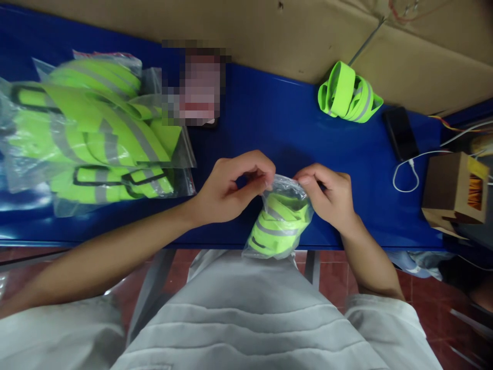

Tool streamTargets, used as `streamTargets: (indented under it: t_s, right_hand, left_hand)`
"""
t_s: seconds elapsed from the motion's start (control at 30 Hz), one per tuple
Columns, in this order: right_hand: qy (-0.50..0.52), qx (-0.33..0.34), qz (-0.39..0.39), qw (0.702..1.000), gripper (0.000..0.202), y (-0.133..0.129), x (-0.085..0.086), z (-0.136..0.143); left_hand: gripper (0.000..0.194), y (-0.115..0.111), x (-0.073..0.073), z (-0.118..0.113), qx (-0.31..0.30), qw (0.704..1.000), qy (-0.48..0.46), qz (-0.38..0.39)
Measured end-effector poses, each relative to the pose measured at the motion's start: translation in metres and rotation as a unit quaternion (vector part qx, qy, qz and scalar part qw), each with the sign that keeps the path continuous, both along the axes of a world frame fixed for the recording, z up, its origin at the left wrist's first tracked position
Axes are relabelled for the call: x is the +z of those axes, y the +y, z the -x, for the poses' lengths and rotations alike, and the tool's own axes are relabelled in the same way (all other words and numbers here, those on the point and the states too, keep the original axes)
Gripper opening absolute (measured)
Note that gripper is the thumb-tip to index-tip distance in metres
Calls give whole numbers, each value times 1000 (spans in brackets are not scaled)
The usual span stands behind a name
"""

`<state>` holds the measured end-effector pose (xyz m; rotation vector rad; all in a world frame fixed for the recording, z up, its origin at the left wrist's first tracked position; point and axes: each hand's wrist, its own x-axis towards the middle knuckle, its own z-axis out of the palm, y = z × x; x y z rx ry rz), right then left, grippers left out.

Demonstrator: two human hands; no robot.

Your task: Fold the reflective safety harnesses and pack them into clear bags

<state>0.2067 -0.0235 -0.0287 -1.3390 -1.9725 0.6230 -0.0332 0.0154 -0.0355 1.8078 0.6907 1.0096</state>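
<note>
A clear plastic bag (279, 221) hangs between my hands at the table's front edge, with a folded neon-yellow reflective strap (283, 226) inside it. My left hand (241, 182) pinches the left corner of the bag's top between thumb and fingers. At the right corner of that top, my right hand (327, 192) grips the plastic in a similar pinch. Silver-grey stripes show on the strap through the film. To the left lies a pile of bagged neon straps (103, 133), some with black buckles.
A loose coiled neon strap (350, 95) sits at the back of the blue table (262, 113), against a cardboard sheet (269, 36). On the right are a black phone (400, 133) with a white cable and an open cardboard box (449, 192). A pixelated item stands behind my left hand.
</note>
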Motion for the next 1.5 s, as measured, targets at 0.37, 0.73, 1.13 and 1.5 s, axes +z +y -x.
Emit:
streamTargets:
  t_s: [0.37,0.73,1.13,1.5]
  right_hand:
    - [-10,-72,-26,997,26,6,1,-3]
    - [0,-76,43,996,33,8,-13,-1]
    - [8,-60,78,995,32,9,-16,1]
    - [-6,-35,70,997,29,6,-17,2]
  left_hand:
    - [12,15,-20,-4,128,988,-74,38]
    - [39,-28,4,-7,-113,846,290,-433]
    - [25,-30,7,1,-20,800,441,-405]
    - [40,26,66,113,326,839,376,-221]
